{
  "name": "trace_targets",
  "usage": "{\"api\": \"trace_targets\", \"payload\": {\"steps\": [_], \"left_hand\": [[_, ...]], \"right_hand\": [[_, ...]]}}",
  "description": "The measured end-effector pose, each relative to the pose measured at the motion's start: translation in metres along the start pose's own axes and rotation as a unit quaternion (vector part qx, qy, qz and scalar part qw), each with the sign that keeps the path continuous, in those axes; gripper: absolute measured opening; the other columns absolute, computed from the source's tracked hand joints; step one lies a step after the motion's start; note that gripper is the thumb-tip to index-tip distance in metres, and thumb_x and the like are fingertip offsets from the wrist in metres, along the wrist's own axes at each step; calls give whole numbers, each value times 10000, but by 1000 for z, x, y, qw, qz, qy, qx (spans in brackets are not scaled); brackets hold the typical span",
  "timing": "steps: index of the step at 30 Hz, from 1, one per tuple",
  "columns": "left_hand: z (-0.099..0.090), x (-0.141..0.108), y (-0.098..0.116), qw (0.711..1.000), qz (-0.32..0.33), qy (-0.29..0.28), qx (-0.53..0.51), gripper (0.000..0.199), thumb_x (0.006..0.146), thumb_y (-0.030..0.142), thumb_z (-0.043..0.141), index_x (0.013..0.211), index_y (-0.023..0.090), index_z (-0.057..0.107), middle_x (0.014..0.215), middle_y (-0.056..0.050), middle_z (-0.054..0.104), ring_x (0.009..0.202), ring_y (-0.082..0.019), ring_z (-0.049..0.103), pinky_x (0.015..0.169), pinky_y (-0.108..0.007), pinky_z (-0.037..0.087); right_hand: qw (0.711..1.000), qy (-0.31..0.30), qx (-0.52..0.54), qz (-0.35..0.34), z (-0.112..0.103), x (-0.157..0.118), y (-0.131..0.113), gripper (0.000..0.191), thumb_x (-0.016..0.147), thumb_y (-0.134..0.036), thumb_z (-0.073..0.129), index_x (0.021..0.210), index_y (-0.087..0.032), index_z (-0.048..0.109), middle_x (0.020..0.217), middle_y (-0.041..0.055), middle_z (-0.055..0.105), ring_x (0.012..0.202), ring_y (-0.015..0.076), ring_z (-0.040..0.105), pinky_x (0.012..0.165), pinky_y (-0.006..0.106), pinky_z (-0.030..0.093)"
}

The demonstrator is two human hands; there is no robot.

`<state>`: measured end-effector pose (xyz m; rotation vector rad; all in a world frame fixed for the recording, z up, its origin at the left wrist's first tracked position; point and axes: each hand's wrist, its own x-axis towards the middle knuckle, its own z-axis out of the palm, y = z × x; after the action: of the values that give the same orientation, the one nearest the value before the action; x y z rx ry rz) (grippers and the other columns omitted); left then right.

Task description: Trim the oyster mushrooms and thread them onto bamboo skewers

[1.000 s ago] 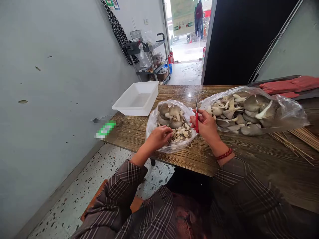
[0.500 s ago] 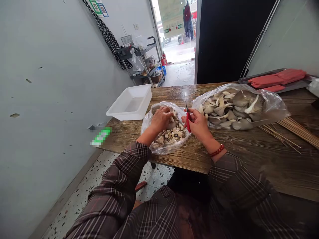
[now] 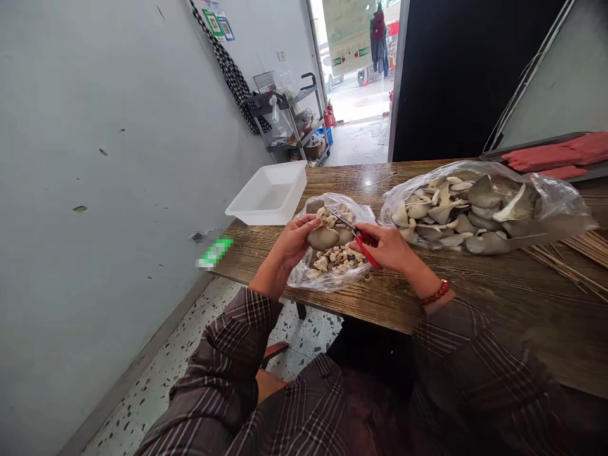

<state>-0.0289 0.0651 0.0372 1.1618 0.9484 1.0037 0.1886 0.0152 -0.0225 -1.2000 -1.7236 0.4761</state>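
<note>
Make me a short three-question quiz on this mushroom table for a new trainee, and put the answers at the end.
1. Which hand holds the red-handled scissors: A) left, B) right?
2. True or false: thin wooden sticks lie on the table.
3. Fill in the blank: the left hand grips a ____ over the smaller plastic bag.

Key: 1. B, the right hand; 2. True; 3. mushroom.

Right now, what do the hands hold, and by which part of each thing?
The right hand holds scissors by their red handles; the left hand pinches a mushroom near its pale end; the exact spot is hidden.
</note>
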Motion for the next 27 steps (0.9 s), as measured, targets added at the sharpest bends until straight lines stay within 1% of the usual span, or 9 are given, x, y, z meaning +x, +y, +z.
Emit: {"api": "trace_targets", "payload": {"steps": [2, 4, 10, 14, 17, 20, 22, 25, 27], "left_hand": [[-1, -5, -3, 999, -17, 27, -30, 270, 641, 295, 845, 785, 129, 687, 790, -34, 714, 662, -108, 606, 638, -226, 481], [-2, -9, -6, 998, -27, 32, -47, 263, 630, 278, 851, 760, 128, 679, 746, -22, 702, 633, -100, 596, 608, -214, 472], [3, -19, -14, 998, -37, -13, -42, 350, 574, 337, 895, 773, 130, 696, 727, -13, 687, 636, -99, 593, 614, -213, 471], [9, -24, -23, 999, -17, -39, -2, 340, 602, 368, 881, 762, 129, 701, 735, -8, 677, 667, -95, 579, 658, -214, 453], [11, -26, -27, 999, -5, -48, 18, 329, 627, 377, 868, 793, 134, 722, 773, -16, 693, 721, -112, 595, 712, -231, 456], [11, -27, -28, 998, -1, -48, 33, 318, 627, 366, 868, 807, 139, 736, 799, -23, 709, 744, -121, 602, 730, -238, 453], [10, -28, -27, 998, -2, -46, 39, 306, 630, 361, 865, 791, 137, 733, 785, -21, 703, 732, -119, 597, 722, -237, 449], [9, -28, -27, 998, -12, -45, 35, 293, 636, 363, 856, 747, 133, 714, 761, -18, 689, 707, -115, 590, 705, -238, 446], [8, -29, -27, 998, -27, -41, 25, 290, 625, 353, 857, 726, 130, 701, 739, -14, 681, 679, -110, 583, 687, -238, 444]], "right_hand": [[1000, -26, -15, -5, 0, -2, -1, 413, 802, -465, 717, 1125, -209, 752, 756, 17, 718, 648, 166, 592, 616, 282, 467], [999, -45, -24, -7, 1, -3, -1, 393, 799, -462, 719, 1102, -213, 760, 753, 14, 718, 643, 162, 588, 602, 272, 456], [997, -72, -30, -10, 2, -4, -6, 390, 786, -430, 736, 1104, -207, 763, 728, 7, 709, 629, 156, 587, 616, 277, 457], [996, -90, -11, -25, 4, -6, -9, 345, 793, -416, 728, 1077, -224, 769, 816, 26, 740, 690, 173, 624, 660, 292, 486], [994, -102, -2, -28, 6, -7, -8, 393, 795, -413, 730, 1133, -215, 753, 888, 50, 754, 746, 189, 647, 698, 308, 501], [993, -117, -10, -26, 9, -8, -5, 436, 789, -421, 734, 1168, -204, 738, 872, 50, 745, 739, 186, 635, 698, 307, 490], [991, -128, -9, -29, 9, -9, -5, 386, 810, -425, 713, 1121, -199, 745, 815, 31, 719, 698, 166, 598, 669, 286, 461], [988, -152, 9, -31, 9, -9, -6, 284, 855, -422, 663, 971, -176, 744, 695, -3, 633, 631, 134, 514, 609, 253, 388], [986, -165, 20, -29, 9, -9, -7, 259, 866, -419, 646, 875, -170, 718, 645, -20, 572, 612, 123, 473, 590, 246, 353]]}}
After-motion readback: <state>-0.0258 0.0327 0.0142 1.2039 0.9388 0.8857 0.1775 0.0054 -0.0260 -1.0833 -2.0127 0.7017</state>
